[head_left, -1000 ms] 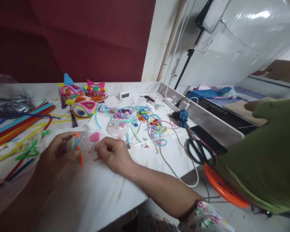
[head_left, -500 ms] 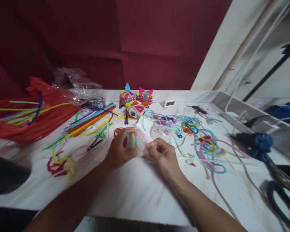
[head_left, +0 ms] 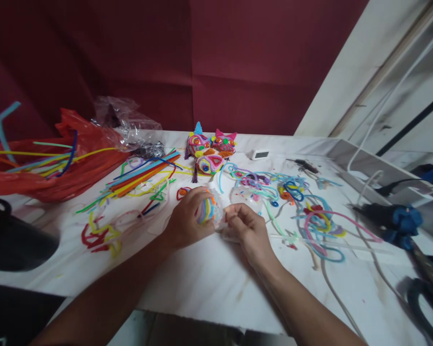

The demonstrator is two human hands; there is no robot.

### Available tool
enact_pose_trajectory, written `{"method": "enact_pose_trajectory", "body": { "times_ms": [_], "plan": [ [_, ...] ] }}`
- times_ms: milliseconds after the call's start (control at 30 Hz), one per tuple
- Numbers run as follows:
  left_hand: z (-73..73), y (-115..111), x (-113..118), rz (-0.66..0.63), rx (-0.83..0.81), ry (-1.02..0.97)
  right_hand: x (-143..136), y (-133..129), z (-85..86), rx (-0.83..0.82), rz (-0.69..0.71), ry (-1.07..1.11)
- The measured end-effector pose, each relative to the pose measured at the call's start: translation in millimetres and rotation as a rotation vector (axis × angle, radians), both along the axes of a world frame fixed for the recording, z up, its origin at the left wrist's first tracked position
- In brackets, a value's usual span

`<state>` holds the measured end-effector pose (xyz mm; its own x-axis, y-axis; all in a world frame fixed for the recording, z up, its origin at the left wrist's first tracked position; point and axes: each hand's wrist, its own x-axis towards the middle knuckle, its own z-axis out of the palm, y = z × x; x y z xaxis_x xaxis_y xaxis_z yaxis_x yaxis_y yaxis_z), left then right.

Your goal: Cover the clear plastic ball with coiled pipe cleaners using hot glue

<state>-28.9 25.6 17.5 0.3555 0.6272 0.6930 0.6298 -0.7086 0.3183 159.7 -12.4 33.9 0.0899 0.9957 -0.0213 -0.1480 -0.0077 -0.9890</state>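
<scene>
My left hand [head_left: 185, 218] is wrapped round a rounded piece with coloured pipe-cleaner stripes [head_left: 206, 210] and a clear plastic edge on its right side. Its far side is hidden by my fingers. Close against that clear edge, my right hand [head_left: 250, 230] has thumb and fingers pinched together; what lies between them is too small to make out. Just behind my right hand lies a clear plastic piece with coloured dots [head_left: 246, 197]. Beyond both hands sit several colourful pipe-cleaner animal heads [head_left: 209, 163].
Straight pipe cleaners [head_left: 140, 175] lie at left beside a red plastic bag [head_left: 75, 168]. Tangled pipe cleaners [head_left: 319, 223] spread to the right. A black mug [head_left: 21, 240] stands at the left edge, a small white display [head_left: 260, 154] at the back, and black scissors handles [head_left: 424, 307] at lower right.
The view has turned slightly left, so things appear further right. My left hand keeps its hold on the striped piece, with slightly more clear edge showing. My right hand stays pinched beside it.
</scene>
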Motion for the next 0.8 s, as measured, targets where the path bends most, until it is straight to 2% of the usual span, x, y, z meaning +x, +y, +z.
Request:
{"method": "enact_pose_trajectory", "body": {
  "times_ms": [100,233,800],
  "plan": [
    [-2.0,-2.4,1.3,-0.015,0.030,0.047,0.4,1.4,1.0,-0.024,-0.017,0.026],
    [-0.2,-6.1,4.9,-0.048,0.103,0.091,2.0,2.8,1.0,-0.045,0.034,0.041],
    [9.8,-14.1,10.9,-0.077,0.122,0.152,0.5,4.5,2.9,-0.108,0.081,0.085]
  ]
}}
